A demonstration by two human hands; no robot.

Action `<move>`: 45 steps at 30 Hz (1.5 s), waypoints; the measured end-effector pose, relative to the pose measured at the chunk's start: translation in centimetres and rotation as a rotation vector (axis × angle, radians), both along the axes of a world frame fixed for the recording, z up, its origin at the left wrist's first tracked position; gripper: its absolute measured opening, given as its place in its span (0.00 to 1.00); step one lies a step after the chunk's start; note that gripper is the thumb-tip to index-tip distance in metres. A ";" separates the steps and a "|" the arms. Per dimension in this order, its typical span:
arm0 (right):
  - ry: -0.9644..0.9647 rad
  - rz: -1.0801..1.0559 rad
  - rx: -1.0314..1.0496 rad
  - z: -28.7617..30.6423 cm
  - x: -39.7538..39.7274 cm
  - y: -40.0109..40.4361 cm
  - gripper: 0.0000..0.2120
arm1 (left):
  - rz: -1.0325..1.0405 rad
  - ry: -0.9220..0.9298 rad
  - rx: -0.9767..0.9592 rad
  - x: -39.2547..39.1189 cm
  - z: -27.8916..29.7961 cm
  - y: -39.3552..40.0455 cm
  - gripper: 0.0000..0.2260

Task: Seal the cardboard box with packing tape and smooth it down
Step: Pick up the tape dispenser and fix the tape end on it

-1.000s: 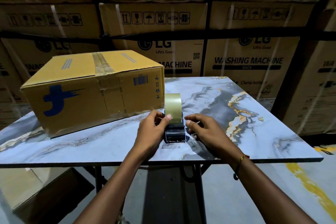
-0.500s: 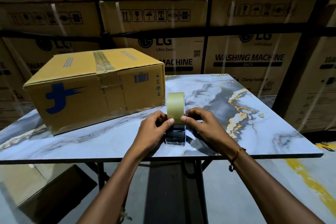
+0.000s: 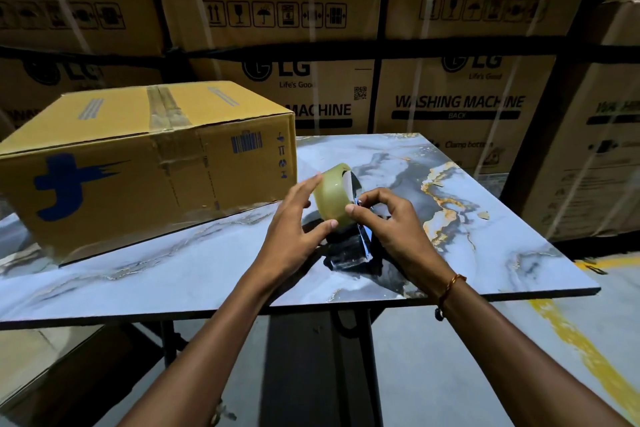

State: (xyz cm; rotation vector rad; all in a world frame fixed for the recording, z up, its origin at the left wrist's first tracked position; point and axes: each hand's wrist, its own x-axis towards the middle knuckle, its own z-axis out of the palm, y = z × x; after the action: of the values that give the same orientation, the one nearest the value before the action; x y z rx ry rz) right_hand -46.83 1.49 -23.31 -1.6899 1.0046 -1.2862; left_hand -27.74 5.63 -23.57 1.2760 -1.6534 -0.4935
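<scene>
Both hands now tip the tape roll, upright a moment ago. Cardboard box point(image 3: 145, 163) sits left on the marble-patterned table point(image 3: 173, 274), untouched. Left hand point(image 3: 294, 229), fingers spread, steadies the tape roll point(image 3: 330, 192) in its dispenser point(image 3: 349, 250); right hand point(image 3: 391, 222) pinches the roll's edge, probably seeking the loose end. Stacked appliance cartons point(image 3: 450, 104) fill the dim room behind.

The tape dispenser point(image 3: 348, 246) stands on the table point(image 3: 485, 253), near its front edge. The tape roll point(image 3: 330, 192) sits on top of it. The cardboard box point(image 3: 138, 163) rests on the table left of the dispenser and farther back. Behind the dispenser, past the table's far edge, stacked cartons point(image 3: 450, 107) rise.
</scene>
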 end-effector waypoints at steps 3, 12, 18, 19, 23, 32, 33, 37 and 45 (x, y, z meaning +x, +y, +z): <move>0.054 -0.057 -0.059 -0.2 -0.4 -1.0 0.13 | -0.027 -0.002 0.004 -0.2 0.0 -1.3 0.32; 0.132 -0.111 -0.108 0.6 -1.3 -5.5 0.09 | -0.089 0.014 0.018 -0.2 0.6 -8.3 0.31; 0.236 -0.184 -0.092 1.2 -2.7 -8.7 0.08 | -0.162 0.041 0.101 -1.7 0.2 -13.1 0.22; 0.260 -0.196 -0.083 1.3 -3.1 -8.9 0.08 | -0.187 0.074 0.126 -1.9 0.1 -13.7 0.23; 0.393 -0.223 -0.076 1.8 -4.5 -9.7 0.09 | -0.221 0.061 0.173 -3.3 -0.1 -15.3 0.31; 0.642 -0.160 -0.045 4.9 -8.0 -11.8 0.14 | -0.198 -0.058 0.367 -6.8 1.9 -17.0 0.30; 0.661 -0.151 -0.040 4.9 -8.3 -12.0 0.13 | -0.182 -0.105 0.371 -7.0 2.4 -17.0 0.29; 0.696 -0.158 -0.010 5.2 -8.2 -12.0 0.14 | -0.206 -0.262 0.433 -7.0 3.9 -17.5 0.28; 0.803 -0.151 0.122 6.7 -7.5 -11.8 0.12 | -0.274 -0.480 0.616 -6.5 7.0 -16.4 0.33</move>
State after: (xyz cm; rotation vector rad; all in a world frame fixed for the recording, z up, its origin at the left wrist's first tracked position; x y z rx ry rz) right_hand -54.35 -10.32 -16.60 -2.1031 1.6496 -0.5824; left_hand -34.24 -10.78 -16.59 1.7135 -2.1937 -0.9762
